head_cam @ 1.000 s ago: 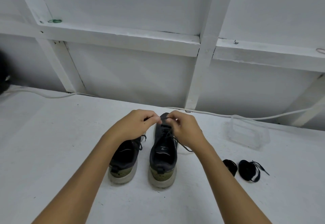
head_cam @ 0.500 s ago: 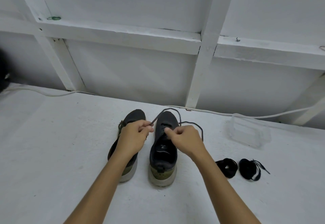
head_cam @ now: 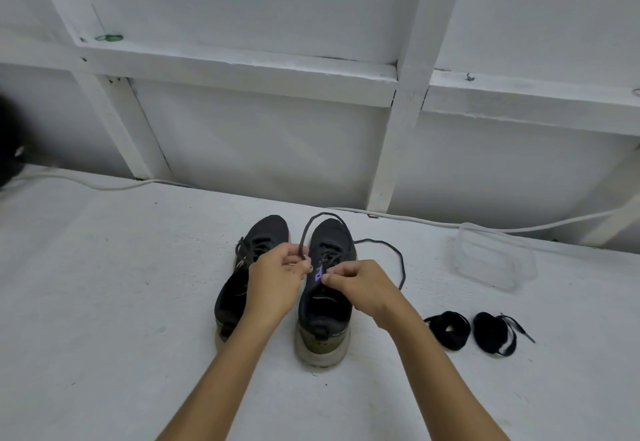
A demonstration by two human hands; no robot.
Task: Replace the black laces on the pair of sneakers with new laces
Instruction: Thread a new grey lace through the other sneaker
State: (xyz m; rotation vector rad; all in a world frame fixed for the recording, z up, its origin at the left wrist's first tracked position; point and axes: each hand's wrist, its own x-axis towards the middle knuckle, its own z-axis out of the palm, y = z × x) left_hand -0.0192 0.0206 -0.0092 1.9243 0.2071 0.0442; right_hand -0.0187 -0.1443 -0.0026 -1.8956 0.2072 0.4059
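Sneakers stand side by side near the middle of the white tabletop, toes toward its far edge: the right sneaker (head_cam: 325,288) has its black lace (head_cam: 388,250) loosened, looping over the toe and trailing to its right. The left hand (head_cam: 277,281) pinches one strand of that lace; the right hand (head_cam: 363,288) pinches at the eyelets. The left sneaker (head_cam: 256,250) is laced. Two coiled black laces (head_cam: 448,329) lie toward the right edge, a clear plastic container (head_cam: 491,260) behind them.

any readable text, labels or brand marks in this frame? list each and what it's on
None readable.
Purple mark on the right sneaker's tongue: too blurred to read.
Pale mark on the right sneaker's heel: too small to read.
Coiled new laces, clear plastic container: no text visible.
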